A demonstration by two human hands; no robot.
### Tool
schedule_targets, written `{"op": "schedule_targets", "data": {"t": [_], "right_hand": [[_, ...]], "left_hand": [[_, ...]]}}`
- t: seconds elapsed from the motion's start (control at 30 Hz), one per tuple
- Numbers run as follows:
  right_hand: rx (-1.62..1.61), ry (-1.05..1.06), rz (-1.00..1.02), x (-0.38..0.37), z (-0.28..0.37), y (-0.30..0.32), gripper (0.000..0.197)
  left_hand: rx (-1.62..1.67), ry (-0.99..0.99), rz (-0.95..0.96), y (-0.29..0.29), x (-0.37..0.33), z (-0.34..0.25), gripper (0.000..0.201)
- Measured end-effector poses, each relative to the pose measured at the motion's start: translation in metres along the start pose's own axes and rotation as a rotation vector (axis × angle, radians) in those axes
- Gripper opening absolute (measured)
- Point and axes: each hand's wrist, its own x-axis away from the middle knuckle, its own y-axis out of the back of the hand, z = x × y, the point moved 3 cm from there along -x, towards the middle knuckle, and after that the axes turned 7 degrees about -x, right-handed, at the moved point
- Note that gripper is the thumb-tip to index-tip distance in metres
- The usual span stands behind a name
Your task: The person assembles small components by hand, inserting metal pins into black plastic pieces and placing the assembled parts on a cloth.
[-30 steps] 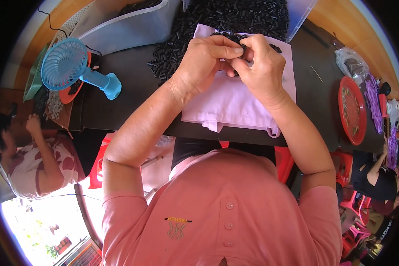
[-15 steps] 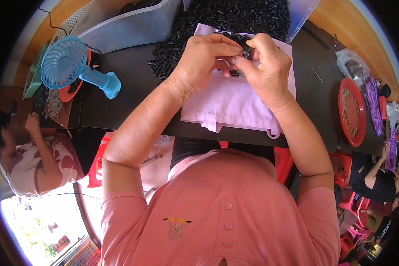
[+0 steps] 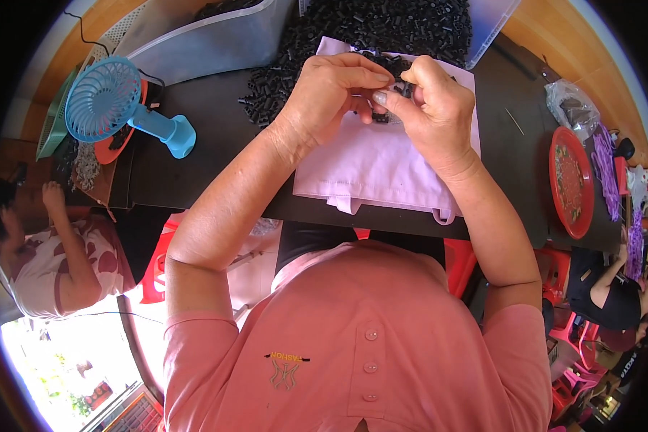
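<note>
Over the lilac cloth (image 3: pixel 381 165): hands nearly meeting

Small black pieces (image 3: pixel 405 90) show between left hand (image 3: pixel 330 97) and right hand (image 3: pixel 439 115), about equally near; both curl half-closed, but grip and the pieces' long axis cannot be told. Black heap (image 3: pixel 392 25): far side.

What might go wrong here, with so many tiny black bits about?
A small black piece by the right hand might slip and get lost in the big loose pile. Bumping the pink cloth may scatter bits at its far end. The left arm could perhaps knock the blue fan.
</note>
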Motion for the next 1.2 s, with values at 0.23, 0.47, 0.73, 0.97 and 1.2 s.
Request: {"op": "schedule_targets", "data": {"t": [0.23, 0.47, 0.73, 0.97, 1.2], "right_hand": [[-0.135, 0.089, -0.005, 0.000, -0.015, -0.017, 0.028], [-0.359, -0.262, -0.127, -0.009, -0.028, 0.010, 0.025], [-0.574, -0.449, -0.170, -0.015, -0.029, 0.025, 0.012], [-0.679, -0.385, -0.135, -0.013, -0.036, 0.023, 0.009], [-0.457, -0.431, -0.061, -0.012, -0.039, 0.018, 0.012]], "left_hand": [[-0.290, -0.055, 0.009, -0.006, 0.001, -0.005, 0.014], [-0.712, -0.715, -0.188, 0.041, 0.019, -0.090, 0.008], [-1.309, -1.022, -0.643, 0.051, 0.005, -0.127, 0.017], [-1.338, -0.598, -0.040, -0.003, -0.017, -0.004, 0.013], [-1.590, -0.425, 0.010, -0.012, -0.029, 0.014, 0.010]]}}
